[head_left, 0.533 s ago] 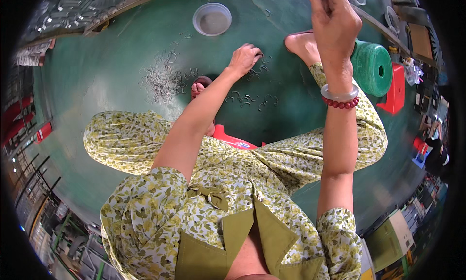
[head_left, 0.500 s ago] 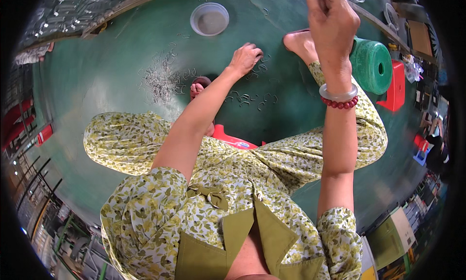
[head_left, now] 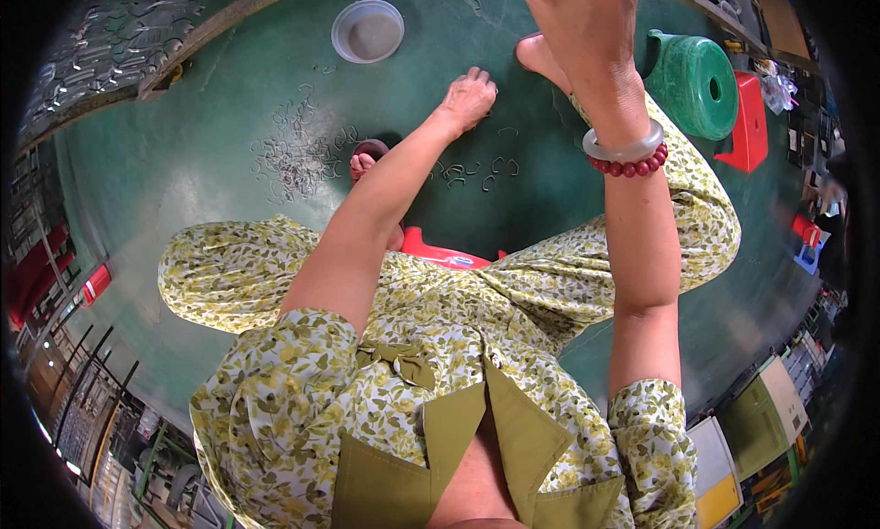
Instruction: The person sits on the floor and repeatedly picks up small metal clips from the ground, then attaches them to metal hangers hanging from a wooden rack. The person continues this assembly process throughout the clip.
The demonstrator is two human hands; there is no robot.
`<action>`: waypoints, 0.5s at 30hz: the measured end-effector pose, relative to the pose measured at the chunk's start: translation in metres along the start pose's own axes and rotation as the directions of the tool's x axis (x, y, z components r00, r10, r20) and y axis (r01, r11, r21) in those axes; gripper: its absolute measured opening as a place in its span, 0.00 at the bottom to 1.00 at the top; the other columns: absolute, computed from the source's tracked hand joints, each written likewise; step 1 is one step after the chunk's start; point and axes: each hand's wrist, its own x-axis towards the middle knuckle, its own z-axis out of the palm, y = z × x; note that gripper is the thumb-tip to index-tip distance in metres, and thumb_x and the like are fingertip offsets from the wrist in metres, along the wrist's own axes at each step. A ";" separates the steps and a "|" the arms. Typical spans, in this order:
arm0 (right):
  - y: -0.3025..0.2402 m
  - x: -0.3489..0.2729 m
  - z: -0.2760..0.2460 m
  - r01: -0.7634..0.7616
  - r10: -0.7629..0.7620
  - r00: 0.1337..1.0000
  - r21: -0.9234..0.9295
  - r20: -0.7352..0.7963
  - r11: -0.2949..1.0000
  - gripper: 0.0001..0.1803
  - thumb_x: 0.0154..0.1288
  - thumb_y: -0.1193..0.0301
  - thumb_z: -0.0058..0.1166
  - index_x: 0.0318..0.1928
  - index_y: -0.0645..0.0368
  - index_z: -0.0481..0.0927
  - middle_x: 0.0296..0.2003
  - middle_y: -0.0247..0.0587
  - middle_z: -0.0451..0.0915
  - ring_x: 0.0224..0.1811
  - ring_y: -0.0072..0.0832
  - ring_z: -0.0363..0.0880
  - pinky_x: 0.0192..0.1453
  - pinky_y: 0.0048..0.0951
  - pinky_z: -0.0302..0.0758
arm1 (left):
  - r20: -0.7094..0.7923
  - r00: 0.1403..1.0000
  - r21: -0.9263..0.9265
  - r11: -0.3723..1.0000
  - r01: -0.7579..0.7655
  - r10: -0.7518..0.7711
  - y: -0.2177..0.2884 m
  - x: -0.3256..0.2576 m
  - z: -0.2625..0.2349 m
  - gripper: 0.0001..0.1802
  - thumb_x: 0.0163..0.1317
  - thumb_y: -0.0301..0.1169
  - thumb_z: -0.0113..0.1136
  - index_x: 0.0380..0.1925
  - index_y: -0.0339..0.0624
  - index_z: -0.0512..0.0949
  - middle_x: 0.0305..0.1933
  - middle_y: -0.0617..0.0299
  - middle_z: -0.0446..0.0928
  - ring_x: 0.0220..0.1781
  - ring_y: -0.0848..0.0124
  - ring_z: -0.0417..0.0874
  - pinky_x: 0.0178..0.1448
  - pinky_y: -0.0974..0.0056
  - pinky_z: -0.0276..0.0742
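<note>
My left hand (head_left: 470,100) is low over the green floor, back of the hand up and fingers curled down and together. Whatever it grips, if anything, is hidden under the fingers. Small C-shaped metal wire pieces (head_left: 456,172) are scattered just below it, and a larger loose heap of wire pieces (head_left: 298,165) lies to its left. My right hand (head_left: 587,38) is raised at the upper edge, its fingertips cut off by the picture. A pale bangle (head_left: 626,151) and a red bead bracelet (head_left: 632,168) circle that wrist.
A round whitish basin (head_left: 345,30) stands at the far side. A green stool (head_left: 701,84) and a red stool (head_left: 747,126) are on the right. Beneath me is a red plastic seat (head_left: 440,251). At upper left, many metal parts (head_left: 110,52) lie behind a raised rim (head_left: 238,17).
The whole view has shifted a little. My left hand has moved slightly away from the small wire pieces near it. My right hand has risen, and its fingers have left the picture at the top.
</note>
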 end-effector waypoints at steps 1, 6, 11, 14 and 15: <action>0.000 0.000 -0.001 0.000 0.000 1.000 -0.010 0.016 1.000 0.06 0.55 0.84 0.53 0.33 0.64 0.72 0.24 0.53 0.71 0.25 0.52 0.72 0.29 0.41 0.69 | -0.048 0.998 -0.054 0.997 0.049 -0.052 -0.001 -0.001 -0.003 0.05 0.56 0.24 0.55 0.31 0.35 0.78 0.39 0.51 0.77 0.49 0.57 0.77 0.48 0.57 0.80; -0.002 0.001 -0.007 -0.058 0.066 0.995 -0.097 0.078 0.994 0.04 0.59 0.76 0.55 0.34 0.63 0.75 0.24 0.50 0.74 0.25 0.46 0.74 0.30 0.37 0.70 | 0.007 0.923 -0.568 0.758 0.320 -0.384 -0.006 -0.002 -0.049 0.07 0.64 0.26 0.53 0.37 0.33 0.78 0.38 0.53 0.77 0.39 0.63 0.81 0.41 0.61 0.80; 0.012 -0.001 -0.024 -0.303 0.283 0.929 0.053 0.236 0.951 0.10 0.60 0.68 0.57 0.33 0.63 0.80 0.24 0.47 0.80 0.28 0.48 0.79 0.32 0.38 0.75 | 0.210 0.855 -0.967 0.031 0.255 -0.475 0.007 0.016 -0.147 0.12 0.67 0.30 0.56 0.44 0.30 0.78 0.35 0.60 0.78 0.32 0.76 0.80 0.34 0.70 0.78; 0.007 0.003 -0.033 -0.531 0.464 0.786 0.062 0.409 0.845 0.10 0.59 0.69 0.58 0.33 0.65 0.80 0.17 0.42 0.76 0.18 0.26 0.76 0.25 0.29 0.71 | 0.136 0.844 -0.971 -0.240 0.008 -0.519 0.022 0.020 -0.196 0.13 0.66 0.29 0.58 0.45 0.30 0.78 0.33 0.63 0.78 0.31 0.78 0.78 0.35 0.71 0.79; 0.006 0.002 -0.035 -0.537 0.476 0.782 0.045 0.403 0.843 0.10 0.59 0.69 0.58 0.32 0.65 0.80 0.16 0.42 0.75 0.18 0.23 0.76 0.25 0.28 0.71 | 0.115 0.837 -0.956 -0.289 -0.054 -0.535 0.026 0.021 -0.205 0.13 0.66 0.29 0.58 0.45 0.30 0.78 0.33 0.63 0.78 0.31 0.78 0.77 0.35 0.71 0.79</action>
